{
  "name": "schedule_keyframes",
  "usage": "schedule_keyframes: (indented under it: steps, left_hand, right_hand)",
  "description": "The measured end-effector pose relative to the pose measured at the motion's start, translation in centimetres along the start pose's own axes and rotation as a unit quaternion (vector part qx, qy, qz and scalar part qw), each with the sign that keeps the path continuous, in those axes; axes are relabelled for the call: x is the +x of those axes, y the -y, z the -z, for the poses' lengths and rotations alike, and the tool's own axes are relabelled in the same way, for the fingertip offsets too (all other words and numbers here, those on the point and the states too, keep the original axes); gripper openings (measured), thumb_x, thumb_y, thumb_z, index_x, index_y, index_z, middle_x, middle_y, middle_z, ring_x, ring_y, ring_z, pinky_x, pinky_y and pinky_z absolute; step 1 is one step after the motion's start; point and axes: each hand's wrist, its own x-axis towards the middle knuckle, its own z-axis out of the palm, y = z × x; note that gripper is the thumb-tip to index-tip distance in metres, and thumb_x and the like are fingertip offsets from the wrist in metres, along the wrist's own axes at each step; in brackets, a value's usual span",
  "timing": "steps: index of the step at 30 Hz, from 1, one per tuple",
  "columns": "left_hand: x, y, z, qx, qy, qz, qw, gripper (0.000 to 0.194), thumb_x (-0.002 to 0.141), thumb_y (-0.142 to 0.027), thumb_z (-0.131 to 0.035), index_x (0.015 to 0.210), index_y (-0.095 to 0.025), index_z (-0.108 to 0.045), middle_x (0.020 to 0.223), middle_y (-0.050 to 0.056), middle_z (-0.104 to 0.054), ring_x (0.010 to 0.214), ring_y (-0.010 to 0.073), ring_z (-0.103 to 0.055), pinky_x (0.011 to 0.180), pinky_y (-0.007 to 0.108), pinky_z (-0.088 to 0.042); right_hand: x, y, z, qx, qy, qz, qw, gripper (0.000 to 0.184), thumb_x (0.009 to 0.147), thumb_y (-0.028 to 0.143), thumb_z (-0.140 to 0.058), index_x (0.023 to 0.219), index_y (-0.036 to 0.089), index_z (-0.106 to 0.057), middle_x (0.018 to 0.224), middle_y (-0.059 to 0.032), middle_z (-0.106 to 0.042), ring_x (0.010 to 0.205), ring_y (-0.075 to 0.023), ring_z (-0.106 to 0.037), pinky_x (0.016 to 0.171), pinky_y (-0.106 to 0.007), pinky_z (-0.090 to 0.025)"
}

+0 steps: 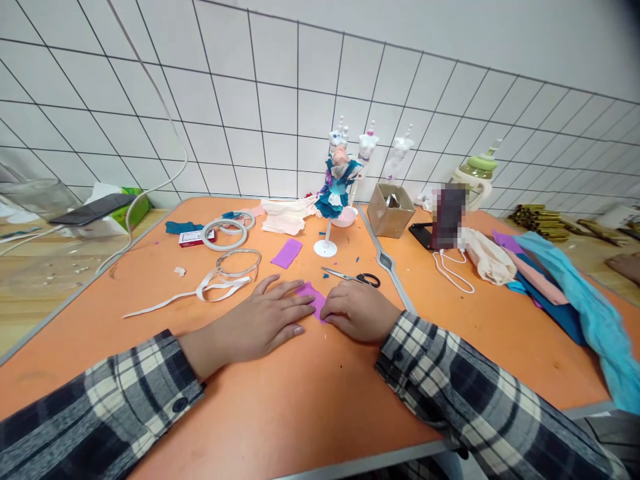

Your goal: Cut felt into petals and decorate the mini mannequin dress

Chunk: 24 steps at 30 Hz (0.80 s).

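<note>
A small piece of purple crepe paper (314,300) lies on the orange table between my hands. My left hand (263,317) rests flat, its fingers stretched out and their tips on the paper's left side. The fingers of my right hand (357,310) are curled and pressed together at the paper's right edge. Just beyond that hand lie scissors (369,279) with black handles. Another purple strip (287,253) sits farther off to the left. Behind them stands a small white mannequin on a round base, wearing a blue paper dress (334,197).
Rolls of tape (225,235) and a loose white ribbon (175,303) lie left. At the back are a cardboard box (391,210) and small white mannequins (369,143). A phone (449,217) stands right, near colored crepe paper (570,287). The folding table's metal seam (385,260) crosses the middle.
</note>
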Motion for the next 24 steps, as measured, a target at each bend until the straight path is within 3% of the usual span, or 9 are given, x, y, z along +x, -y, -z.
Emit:
schedule_keyframes:
  steps: [3,7,9,12,14,17,20,24]
  left_hand:
    - [0.1,0.2,-0.1,0.005,-0.002,0.002,1.0,0.041,0.101,-0.039,-0.037,0.141,-0.031,-0.046,0.147,0.003,-0.051,0.144,0.0289,-0.028,0.114,0.054,-0.009]
    - [0.1,0.4,-0.1,0.032,-0.01,0.002,0.999,0.038,0.1,-0.04,-0.04,0.136,-0.034,-0.051,0.154,0.004,-0.04,0.142,0.0331,-0.03,0.11,0.058,-0.018]
    - [0.1,0.4,0.2,0.039,-0.023,0.0,0.999,0.038,0.099,-0.039,-0.043,0.136,-0.033,-0.051,0.152,0.005,-0.043,0.137,0.0339,-0.035,0.107,0.058,-0.023]
    - [0.2,-0.3,0.8,0.023,-0.07,-0.038,0.997,0.034,0.098,-0.035,-0.047,0.131,-0.028,-0.055,0.132,0.006,-0.062,0.12,0.0284,-0.05,0.103,0.049,-0.031]
    - [0.6,-1.2,1.2,0.005,-0.105,-0.059,0.993,0.025,0.097,-0.031,-0.048,0.115,-0.024,-0.064,0.108,0.005,-0.072,0.102,0.0235,-0.057,0.094,0.041,-0.039]
    - [1.7,-2.8,1.0,-0.007,-0.111,-0.008,0.994,0.019,0.093,-0.03,-0.052,0.091,-0.02,-0.069,0.089,0.006,-0.07,0.087,0.0222,-0.057,0.08,0.037,-0.043]
    - [2.9,-3.6,0.4,0.0,-0.079,0.057,0.995,0.017,0.09,-0.029,-0.056,0.093,-0.02,-0.07,0.089,0.006,-0.068,0.086,0.0225,-0.057,0.075,0.036,-0.043]
    - [3.4,-3.5,0.1,0.025,-0.056,0.078,0.995,0.018,0.092,-0.027,-0.053,0.091,-0.023,-0.071,0.085,0.003,-0.069,0.082,0.0225,-0.057,0.074,0.039,-0.04]
  right_hand:
    - [-0.1,-0.2,0.0,0.02,0.02,-0.017,0.999,0.016,0.09,0.02,-0.058,0.094,0.021,-0.073,0.093,-0.0025,-0.072,0.089,-0.0167,-0.063,0.08,-0.028,-0.043]
    - [-0.1,-0.6,0.3,0.025,0.025,-0.028,0.999,0.017,0.091,0.022,-0.058,0.097,0.021,-0.074,0.093,-0.0028,-0.072,0.089,-0.0164,-0.064,0.08,-0.027,-0.043]
    - [-0.1,-0.6,0.4,0.015,0.035,-0.041,0.998,0.015,0.09,0.022,-0.06,0.096,0.021,-0.074,0.09,-0.0027,-0.072,0.087,-0.0166,-0.064,0.078,-0.027,-0.042]
    - [0.1,-0.4,0.4,0.0,0.052,-0.052,0.997,0.014,0.089,0.022,-0.06,0.093,0.02,-0.074,0.088,-0.0027,-0.071,0.086,-0.0165,-0.063,0.076,-0.027,-0.041]
    - [0.3,-0.1,0.2,-0.006,0.055,-0.058,0.997,0.015,0.09,0.021,-0.059,0.092,0.02,-0.074,0.089,-0.0032,-0.071,0.087,-0.0164,-0.063,0.075,-0.027,-0.04]
    - [0.5,0.2,0.1,-0.02,0.057,-0.068,0.996,0.017,0.091,0.023,-0.057,0.093,0.02,-0.074,0.088,-0.0036,-0.07,0.084,-0.0164,-0.062,0.072,-0.027,-0.038]
    - [0.6,0.3,0.2,-0.023,0.059,-0.066,0.996,0.019,0.092,0.024,-0.056,0.095,0.021,-0.074,0.089,-0.0038,-0.07,0.084,-0.0167,-0.061,0.072,-0.027,-0.038]
    - [0.5,0.4,0.5,-0.007,0.055,-0.072,0.996,0.02,0.092,0.022,-0.055,0.094,0.019,-0.074,0.09,-0.0047,-0.07,0.087,-0.0169,-0.061,0.076,-0.027,-0.039]
